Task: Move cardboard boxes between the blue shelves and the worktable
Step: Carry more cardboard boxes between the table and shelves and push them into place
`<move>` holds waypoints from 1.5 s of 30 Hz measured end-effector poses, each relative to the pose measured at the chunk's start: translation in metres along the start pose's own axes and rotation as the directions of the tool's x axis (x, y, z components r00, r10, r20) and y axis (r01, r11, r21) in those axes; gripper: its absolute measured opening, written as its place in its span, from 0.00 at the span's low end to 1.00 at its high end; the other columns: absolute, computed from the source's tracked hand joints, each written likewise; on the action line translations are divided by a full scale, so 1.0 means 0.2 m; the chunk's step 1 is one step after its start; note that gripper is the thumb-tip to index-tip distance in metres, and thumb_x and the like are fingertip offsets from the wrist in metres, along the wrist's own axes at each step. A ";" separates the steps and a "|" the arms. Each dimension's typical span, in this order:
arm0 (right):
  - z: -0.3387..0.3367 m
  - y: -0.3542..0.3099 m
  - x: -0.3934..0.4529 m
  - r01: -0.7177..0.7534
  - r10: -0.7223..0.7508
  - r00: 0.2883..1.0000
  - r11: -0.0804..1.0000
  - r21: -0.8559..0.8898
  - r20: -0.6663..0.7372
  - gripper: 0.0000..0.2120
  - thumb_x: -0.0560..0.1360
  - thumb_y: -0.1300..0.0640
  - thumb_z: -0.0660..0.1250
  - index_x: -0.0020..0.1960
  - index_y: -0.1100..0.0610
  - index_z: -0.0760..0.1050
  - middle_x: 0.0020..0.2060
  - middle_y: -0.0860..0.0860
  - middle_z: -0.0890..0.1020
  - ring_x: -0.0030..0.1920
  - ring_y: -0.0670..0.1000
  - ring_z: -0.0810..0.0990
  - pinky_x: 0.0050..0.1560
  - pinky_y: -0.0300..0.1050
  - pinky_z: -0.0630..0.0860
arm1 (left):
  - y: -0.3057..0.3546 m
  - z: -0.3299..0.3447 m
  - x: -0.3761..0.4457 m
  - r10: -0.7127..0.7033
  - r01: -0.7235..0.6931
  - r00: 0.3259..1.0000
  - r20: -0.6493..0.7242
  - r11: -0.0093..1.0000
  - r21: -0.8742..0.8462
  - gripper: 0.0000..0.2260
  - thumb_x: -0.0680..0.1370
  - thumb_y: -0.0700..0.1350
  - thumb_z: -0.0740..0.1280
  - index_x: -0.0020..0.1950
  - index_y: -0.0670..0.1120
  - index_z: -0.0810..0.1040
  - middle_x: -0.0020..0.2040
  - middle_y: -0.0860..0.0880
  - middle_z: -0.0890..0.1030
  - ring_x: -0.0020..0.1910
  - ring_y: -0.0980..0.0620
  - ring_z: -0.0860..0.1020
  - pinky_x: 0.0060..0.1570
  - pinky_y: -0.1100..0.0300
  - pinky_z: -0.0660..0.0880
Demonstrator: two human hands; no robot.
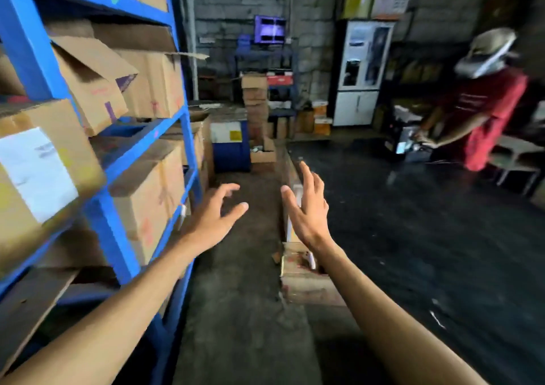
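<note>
Two bare forearms, sleeveless to the frame edge, left hand and right hand ungloved, without rings.

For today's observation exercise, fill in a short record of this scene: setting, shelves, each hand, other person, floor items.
setting: storeroom with block walls
shelves: blue shelves on the left, holding cardboard boxes
left hand: empty, fingers spread, beside the shelves
right hand: empty, fingers straight
other person: at right, red shirt, hat, blurred
floor items: stack of boxes at back; white cabinet
</note>
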State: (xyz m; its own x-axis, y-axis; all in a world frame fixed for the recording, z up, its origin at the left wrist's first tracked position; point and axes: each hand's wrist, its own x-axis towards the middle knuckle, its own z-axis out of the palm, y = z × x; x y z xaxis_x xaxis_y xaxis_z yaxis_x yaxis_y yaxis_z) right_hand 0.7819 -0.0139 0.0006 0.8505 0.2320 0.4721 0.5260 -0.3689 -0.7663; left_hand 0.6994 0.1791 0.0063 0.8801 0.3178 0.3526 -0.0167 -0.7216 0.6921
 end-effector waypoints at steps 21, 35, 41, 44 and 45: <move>-1.86 0.31 -1.12 -0.511 0.223 0.677 0.829 -0.229 -0.701 0.33 0.79 0.38 0.59 0.79 0.40 0.48 0.74 0.49 0.60 0.71 0.53 0.69 0.73 0.61 0.56 | 1.48 1.49 -0.63 0.435 -0.167 0.566 0.700 0.892 -0.419 0.22 0.76 0.50 0.70 0.70 0.51 0.71 0.58 0.46 0.77 0.54 0.48 0.77 0.55 0.59 0.71; -2.49 0.02 -2.02 -0.667 -0.056 0.386 0.672 -0.321 -0.921 0.34 0.75 0.32 0.54 0.78 0.43 0.57 0.74 0.50 0.67 0.73 0.53 0.64 0.74 0.59 0.57 | 2.25 1.77 -1.47 0.682 -0.232 0.009 0.732 0.713 -0.662 0.40 0.73 0.60 0.71 0.79 0.58 0.52 0.77 0.48 0.63 0.74 0.48 0.65 0.71 0.50 0.65; -2.67 -0.03 -2.41 -0.907 -0.161 0.131 0.380 -0.184 -0.978 0.36 0.71 0.29 0.52 0.75 0.45 0.66 0.74 0.55 0.64 0.75 0.57 0.60 0.71 0.57 0.55 | 2.35 1.82 -1.70 0.752 -0.064 -0.032 0.659 0.656 -0.752 0.46 0.73 0.61 0.70 0.77 0.65 0.37 0.80 0.54 0.48 0.79 0.52 0.51 0.76 0.52 0.51; -2.75 0.00 -2.57 -0.861 -0.018 -0.049 0.508 0.033 -0.999 0.43 0.67 0.26 0.58 0.76 0.45 0.62 0.77 0.56 0.55 0.78 0.58 0.52 0.74 0.66 0.51 | 2.37 1.86 -1.77 0.756 -0.005 0.063 0.652 0.653 -0.757 0.42 0.76 0.61 0.66 0.76 0.67 0.36 0.80 0.55 0.51 0.77 0.50 0.55 0.75 0.47 0.57; -2.77 0.02 -2.61 -0.816 0.053 -0.074 0.571 0.091 -0.996 0.45 0.67 0.26 0.62 0.77 0.45 0.59 0.78 0.56 0.54 0.78 0.57 0.54 0.75 0.67 0.53 | 2.37 1.88 -1.78 0.746 0.033 0.101 0.658 0.658 -0.752 0.40 0.77 0.60 0.65 0.76 0.66 0.37 0.80 0.56 0.53 0.77 0.51 0.56 0.74 0.49 0.58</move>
State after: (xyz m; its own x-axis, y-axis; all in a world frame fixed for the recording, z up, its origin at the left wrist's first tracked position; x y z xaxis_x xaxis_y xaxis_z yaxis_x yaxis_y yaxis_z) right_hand 0.3424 -0.6353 -0.0062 -0.0319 -0.9330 0.3584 -0.3943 -0.3177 -0.8623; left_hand 0.5562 -0.5070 -0.0270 0.3884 -0.9111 0.1378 -0.3389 -0.0021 0.9408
